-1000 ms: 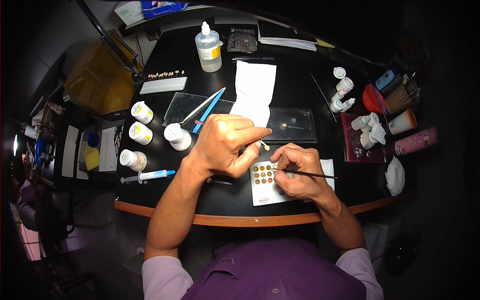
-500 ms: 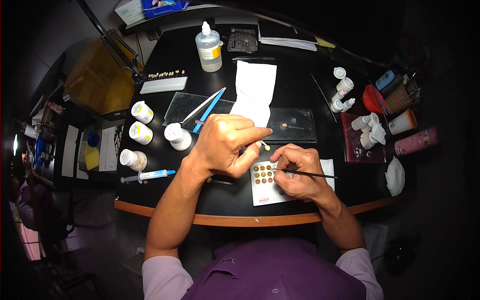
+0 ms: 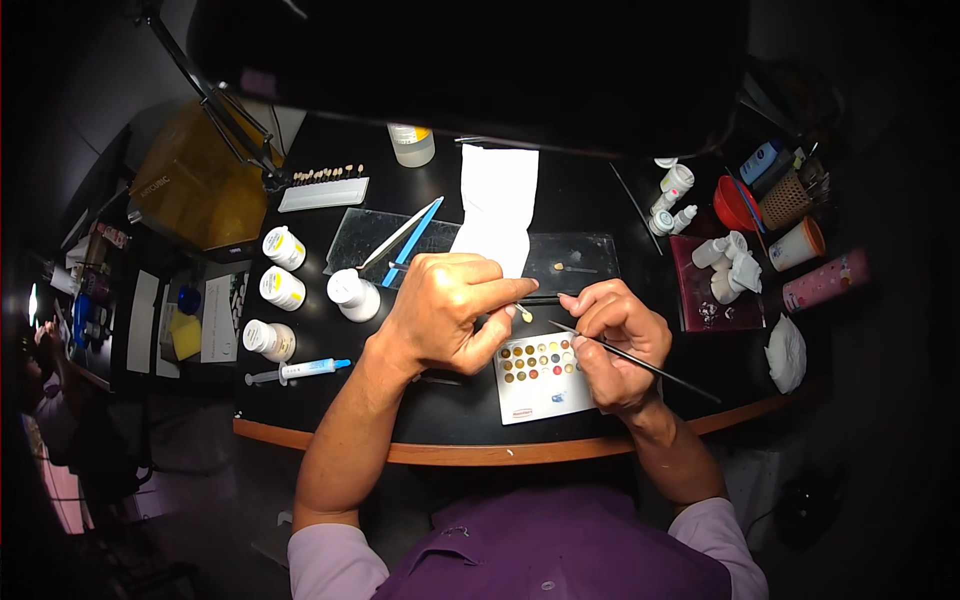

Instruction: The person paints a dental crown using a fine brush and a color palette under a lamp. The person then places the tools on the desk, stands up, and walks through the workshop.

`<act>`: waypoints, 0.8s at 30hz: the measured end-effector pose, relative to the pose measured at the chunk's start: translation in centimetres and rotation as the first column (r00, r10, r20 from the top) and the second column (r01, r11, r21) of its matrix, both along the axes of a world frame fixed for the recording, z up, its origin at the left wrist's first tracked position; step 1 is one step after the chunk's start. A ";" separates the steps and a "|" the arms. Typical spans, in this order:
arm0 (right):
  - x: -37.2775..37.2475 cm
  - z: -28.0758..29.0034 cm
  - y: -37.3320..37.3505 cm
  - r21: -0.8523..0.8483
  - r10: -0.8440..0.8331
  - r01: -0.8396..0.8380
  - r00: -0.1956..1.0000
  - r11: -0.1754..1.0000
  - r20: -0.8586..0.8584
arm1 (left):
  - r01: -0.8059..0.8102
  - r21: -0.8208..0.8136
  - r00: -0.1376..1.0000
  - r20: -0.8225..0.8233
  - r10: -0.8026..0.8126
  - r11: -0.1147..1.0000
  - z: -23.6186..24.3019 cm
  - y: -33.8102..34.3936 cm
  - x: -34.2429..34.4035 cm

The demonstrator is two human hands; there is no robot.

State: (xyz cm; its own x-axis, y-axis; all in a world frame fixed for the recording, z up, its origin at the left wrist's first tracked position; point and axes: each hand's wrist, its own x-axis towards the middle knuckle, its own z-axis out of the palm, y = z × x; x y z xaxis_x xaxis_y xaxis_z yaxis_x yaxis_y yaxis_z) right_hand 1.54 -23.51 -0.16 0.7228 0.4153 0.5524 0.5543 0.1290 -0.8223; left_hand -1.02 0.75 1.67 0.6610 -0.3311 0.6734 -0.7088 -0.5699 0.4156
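Observation:
My left hand is closed around a thin pale holder, most of it hidden by the fingers. At its tip sits a small cream-yellow tooth crown. My right hand pinches a fine dark-handled brush, its tip pointing left toward the crown with a small gap between them. Below and between the hands lies a white palette card with rows of round colour wells, partly covered by the right hand. Another small tooth-coloured piece rests on the dark slab beyond.
White jars and a syringe stand and lie at left, near a tooth shade guide. A folded white tissue lies in the middle. Small bottles occupy a red tray at right. A dark lamp-like shape blocks the far view.
My right hand has lifted the brush from the palette wells up toward the crown, uncovering more wells. The left hand stays nearly still. The view has shifted, and the dark shape now covers the far desk.

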 end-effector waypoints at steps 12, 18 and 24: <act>-1.0 1.0 0.1 0.138 -0.033 -0.007 0.958 0.990 0.284 | 0.060 0.010 0.997 -0.046 -0.059 0.998 -0.1 -1.5 -0.1; -1.1 0.9 0.1 0.090 -0.022 -0.006 0.951 0.996 0.308 | 0.053 0.032 0.998 -0.028 -0.052 0.998 -0.4 -1.9 -0.2; -1.1 1.0 0.0 0.072 -0.013 -0.010 0.951 0.997 0.310 | 0.037 0.060 0.999 -0.008 -0.037 0.997 -0.4 -2.1 -0.4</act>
